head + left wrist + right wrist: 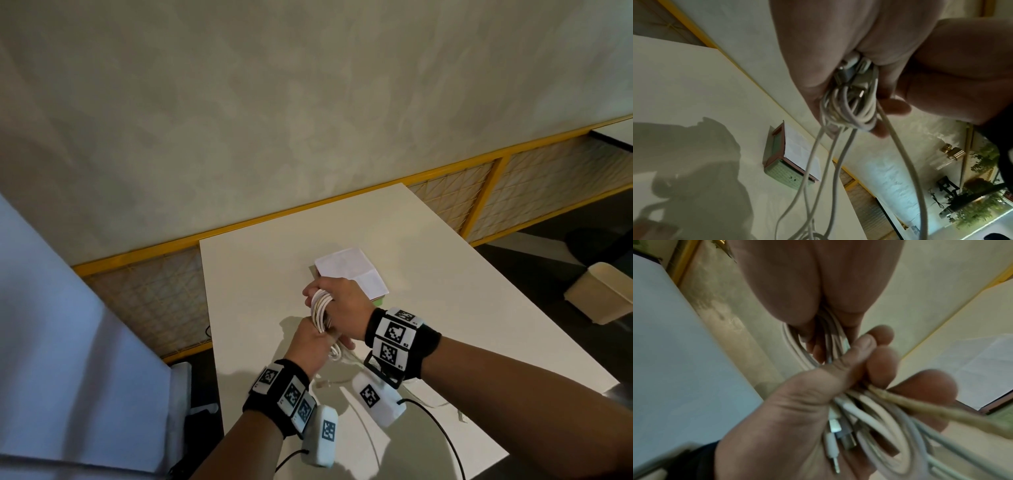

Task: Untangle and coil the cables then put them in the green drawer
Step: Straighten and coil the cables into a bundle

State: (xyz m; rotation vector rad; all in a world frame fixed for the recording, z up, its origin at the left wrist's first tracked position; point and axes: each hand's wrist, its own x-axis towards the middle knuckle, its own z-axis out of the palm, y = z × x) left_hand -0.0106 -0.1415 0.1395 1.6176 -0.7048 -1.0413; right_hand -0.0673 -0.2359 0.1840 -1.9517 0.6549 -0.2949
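Nearest the camera, the person's left hand (310, 342) has its grip clamped on the lower end of a bundle of white cables (320, 313), plugs gathered in the palm. The right hand (337, 301) pinches the upper loops, held above the white surface (445, 291). Loose tails hang down. The cables look light, limp and smooth, likely to spring apart; holding across all loops suits best. Farther back sits the green drawer (785, 176), under paper (352, 274).
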